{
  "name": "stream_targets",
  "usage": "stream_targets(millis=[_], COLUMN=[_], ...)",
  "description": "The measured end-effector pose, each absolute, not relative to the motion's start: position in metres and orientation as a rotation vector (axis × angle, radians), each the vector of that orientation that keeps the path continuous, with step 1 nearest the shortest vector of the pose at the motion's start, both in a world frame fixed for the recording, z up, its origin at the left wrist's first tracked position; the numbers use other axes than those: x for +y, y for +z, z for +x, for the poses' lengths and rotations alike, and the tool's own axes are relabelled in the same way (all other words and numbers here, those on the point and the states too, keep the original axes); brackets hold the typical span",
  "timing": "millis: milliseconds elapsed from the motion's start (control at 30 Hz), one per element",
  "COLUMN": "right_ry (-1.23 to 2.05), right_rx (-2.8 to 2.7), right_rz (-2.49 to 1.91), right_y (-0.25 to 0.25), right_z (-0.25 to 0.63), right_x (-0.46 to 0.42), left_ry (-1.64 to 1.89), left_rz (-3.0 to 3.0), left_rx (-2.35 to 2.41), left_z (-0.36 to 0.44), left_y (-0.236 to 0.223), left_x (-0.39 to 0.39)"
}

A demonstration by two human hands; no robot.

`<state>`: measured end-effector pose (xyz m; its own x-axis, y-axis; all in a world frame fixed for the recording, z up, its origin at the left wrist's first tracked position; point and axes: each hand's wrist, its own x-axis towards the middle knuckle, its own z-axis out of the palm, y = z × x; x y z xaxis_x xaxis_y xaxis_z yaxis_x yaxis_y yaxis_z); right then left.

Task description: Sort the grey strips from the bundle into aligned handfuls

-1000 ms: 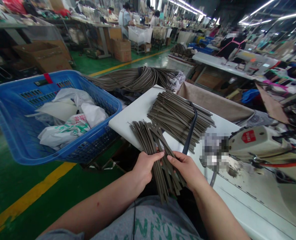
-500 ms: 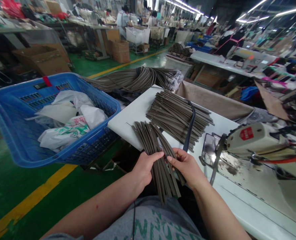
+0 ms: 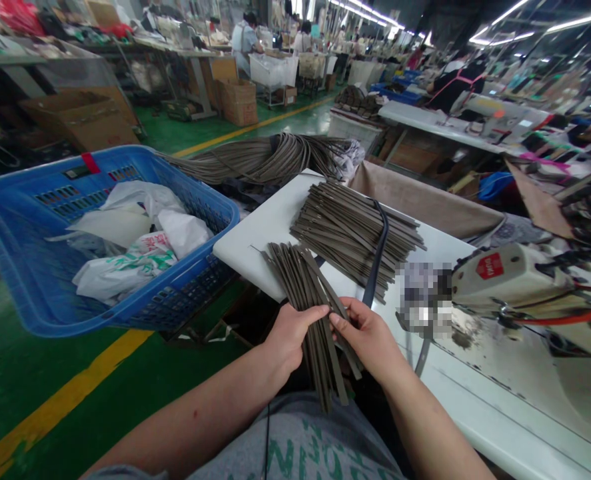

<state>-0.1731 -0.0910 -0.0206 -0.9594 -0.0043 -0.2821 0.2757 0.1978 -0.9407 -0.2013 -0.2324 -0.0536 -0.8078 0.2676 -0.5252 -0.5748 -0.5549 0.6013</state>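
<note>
A bundle of narrow grey-brown fabric strips [image 3: 295,280] lies across the table's near edge, its lower ends hanging over my lap. My left hand [image 3: 292,333] is closed round the middle of this bundle, thumb on top. Just to the right, my right hand [image 3: 360,330] pinches a few strips at the bundle's right side, its fingertips close to my left thumb. Behind both hands, a larger pile of similar strips [image 3: 345,230] is spread on the white table [image 3: 255,247]. A dark curved band [image 3: 379,253] lies over that pile, its near end close to my right fingers.
To the right stands a sewing machine [image 3: 515,280], its needle area blurred out. At the left a blue plastic basket [image 3: 20,267] holds white plastic bags [image 3: 130,260]. Long strips [image 3: 275,157] are heaped behind the table. Other people work at machines farther back.
My right hand has shifted slightly, and the strips it pinches are fewer or closer to the rest of the bundle. My left hand keeps its hold in nearly the same place.
</note>
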Motion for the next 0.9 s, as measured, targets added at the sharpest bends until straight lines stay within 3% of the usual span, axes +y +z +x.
stream_targets(millis=[300, 500, 733, 900], right_ry=[-0.992, -1.068, -0.231, -0.208], right_rx=[2.963, 3.053, 3.323, 3.264], right_rz=[-0.108, -0.240, -0.095, -0.060], right_y=[-0.015, -0.009, -0.040, -0.045], right_z=[-0.166, -0.193, -0.237, -0.229], right_x=[-0.110, -0.092, -0.053, -0.058], left_ry=[2.418, 2.416, 2.566, 2.558], left_rz=[-0.428, -0.610, -0.449, -0.412], left_rx=[0.952, 0.860, 0.743, 0.713], left_z=[-0.200, -0.203, -0.205, -0.209], left_y=[-0.048, -0.052, -0.054, -0.053], left_x=[-0.234, -0.238, -0.247, -0.250])
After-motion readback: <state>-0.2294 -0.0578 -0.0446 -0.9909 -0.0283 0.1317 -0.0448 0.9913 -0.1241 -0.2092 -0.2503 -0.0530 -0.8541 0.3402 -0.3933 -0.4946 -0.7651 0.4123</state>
